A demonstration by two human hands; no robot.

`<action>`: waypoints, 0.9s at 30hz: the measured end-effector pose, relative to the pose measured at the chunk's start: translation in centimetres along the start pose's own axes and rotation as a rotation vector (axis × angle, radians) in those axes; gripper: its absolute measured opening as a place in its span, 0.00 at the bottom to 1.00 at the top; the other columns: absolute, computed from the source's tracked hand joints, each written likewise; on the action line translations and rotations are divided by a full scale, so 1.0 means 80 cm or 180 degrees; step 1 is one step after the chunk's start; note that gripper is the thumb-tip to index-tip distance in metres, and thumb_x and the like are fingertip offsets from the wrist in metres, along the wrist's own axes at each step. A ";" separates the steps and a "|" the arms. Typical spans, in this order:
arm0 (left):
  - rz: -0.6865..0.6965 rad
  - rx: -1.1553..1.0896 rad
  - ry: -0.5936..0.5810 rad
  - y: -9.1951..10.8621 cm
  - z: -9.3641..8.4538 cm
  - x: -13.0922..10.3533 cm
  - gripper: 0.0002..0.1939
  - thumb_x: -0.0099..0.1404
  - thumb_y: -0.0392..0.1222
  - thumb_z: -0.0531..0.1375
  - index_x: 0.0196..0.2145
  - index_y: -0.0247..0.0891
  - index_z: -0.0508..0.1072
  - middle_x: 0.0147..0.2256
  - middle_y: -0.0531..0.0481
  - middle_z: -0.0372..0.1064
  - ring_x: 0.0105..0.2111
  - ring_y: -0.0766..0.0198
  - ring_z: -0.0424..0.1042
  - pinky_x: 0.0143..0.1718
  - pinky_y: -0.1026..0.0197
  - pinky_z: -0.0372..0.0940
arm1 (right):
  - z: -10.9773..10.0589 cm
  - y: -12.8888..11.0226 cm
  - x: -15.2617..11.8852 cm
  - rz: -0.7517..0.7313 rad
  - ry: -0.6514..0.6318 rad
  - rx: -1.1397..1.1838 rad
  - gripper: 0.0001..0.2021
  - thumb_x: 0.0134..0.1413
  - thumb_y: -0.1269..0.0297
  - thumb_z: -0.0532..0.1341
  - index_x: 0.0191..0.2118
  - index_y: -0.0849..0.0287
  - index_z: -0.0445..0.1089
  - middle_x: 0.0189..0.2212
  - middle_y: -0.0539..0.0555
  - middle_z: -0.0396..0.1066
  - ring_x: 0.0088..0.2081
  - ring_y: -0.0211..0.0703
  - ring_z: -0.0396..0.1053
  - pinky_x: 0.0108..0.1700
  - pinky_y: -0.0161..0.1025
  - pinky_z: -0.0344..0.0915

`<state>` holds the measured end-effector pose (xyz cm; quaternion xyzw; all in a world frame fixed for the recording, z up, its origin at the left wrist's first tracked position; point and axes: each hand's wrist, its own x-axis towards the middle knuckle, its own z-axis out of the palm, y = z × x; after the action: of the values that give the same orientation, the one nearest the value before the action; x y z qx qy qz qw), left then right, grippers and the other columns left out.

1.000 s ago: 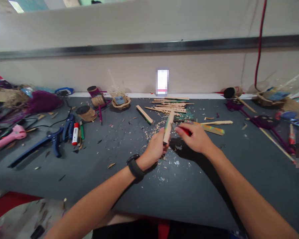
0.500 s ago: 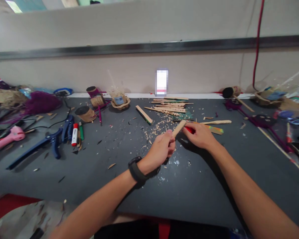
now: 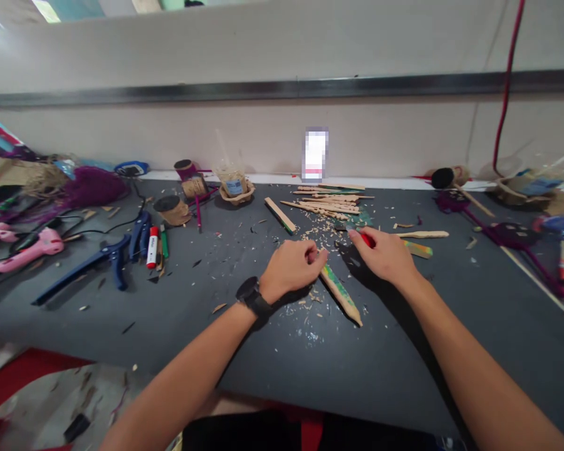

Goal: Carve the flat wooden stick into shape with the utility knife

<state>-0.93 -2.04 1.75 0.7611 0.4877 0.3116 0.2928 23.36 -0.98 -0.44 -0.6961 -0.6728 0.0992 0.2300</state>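
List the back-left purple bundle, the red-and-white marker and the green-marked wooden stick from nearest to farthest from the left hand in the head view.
1. Green-marked wooden stick: touching the left hand.
2. Red-and-white marker: out to the left.
3. Purple bundle: farther left, toward the wall.

Wooden stick (image 3: 341, 294) swung round, tapered end (image 3: 356, 317) showing

One head-worn camera looks forward and down across the worktop (image 3: 282, 366). It sits above the person's forearms (image 3: 183, 376), fairly near, facing the pale wall (image 3: 169, 139).
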 end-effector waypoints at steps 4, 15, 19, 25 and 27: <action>-0.0228 0.0423 -0.0008 -0.002 0.011 -0.013 0.34 0.61 0.62 0.69 0.11 0.42 0.58 0.14 0.55 0.49 0.19 0.67 0.43 0.27 0.59 0.40 | -0.001 -0.006 -0.002 0.0034 -0.0043 -0.0032 0.28 0.70 0.35 0.51 0.28 0.53 0.67 0.25 0.55 0.72 0.28 0.47 0.62 0.32 0.41 0.50; -0.0746 -0.0653 -0.0204 -0.007 0.022 -0.004 0.15 0.63 0.52 0.69 0.29 0.39 0.75 0.20 0.55 0.66 0.21 0.66 0.60 0.25 0.63 0.49 | 0.008 -0.031 -0.016 -0.0153 -0.0698 0.0698 0.28 0.68 0.33 0.54 0.33 0.53 0.74 0.27 0.55 0.75 0.28 0.47 0.68 0.32 0.42 0.58; -0.0940 -0.1999 -0.0450 -0.006 0.023 0.007 0.19 0.64 0.56 0.69 0.33 0.37 0.73 0.21 0.58 0.64 0.19 0.72 0.56 0.23 0.64 0.49 | 0.007 -0.040 -0.019 -0.0338 -0.0574 0.1183 0.27 0.65 0.33 0.60 0.34 0.55 0.74 0.29 0.55 0.76 0.31 0.47 0.69 0.35 0.43 0.61; -0.0970 -0.3096 -0.0321 -0.003 0.014 0.013 0.20 0.68 0.57 0.67 0.34 0.39 0.68 0.21 0.63 0.54 0.16 0.76 0.49 0.19 0.65 0.41 | 0.002 -0.051 -0.026 -0.0645 -0.0887 0.2053 0.24 0.64 0.37 0.64 0.39 0.56 0.77 0.32 0.52 0.75 0.32 0.44 0.66 0.37 0.42 0.63; -0.1002 -0.3271 -0.0188 -0.002 0.010 0.014 0.21 0.69 0.57 0.66 0.31 0.40 0.65 0.21 0.62 0.53 0.16 0.76 0.48 0.19 0.66 0.40 | 0.003 -0.056 -0.029 -0.0673 -0.1069 0.2216 0.23 0.64 0.38 0.65 0.39 0.56 0.77 0.33 0.52 0.75 0.32 0.43 0.66 0.37 0.41 0.63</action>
<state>-0.04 -1.07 1.34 0.4459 0.3722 0.4410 0.6843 19.09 -3.26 1.01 -0.4775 -0.6952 0.4094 0.3480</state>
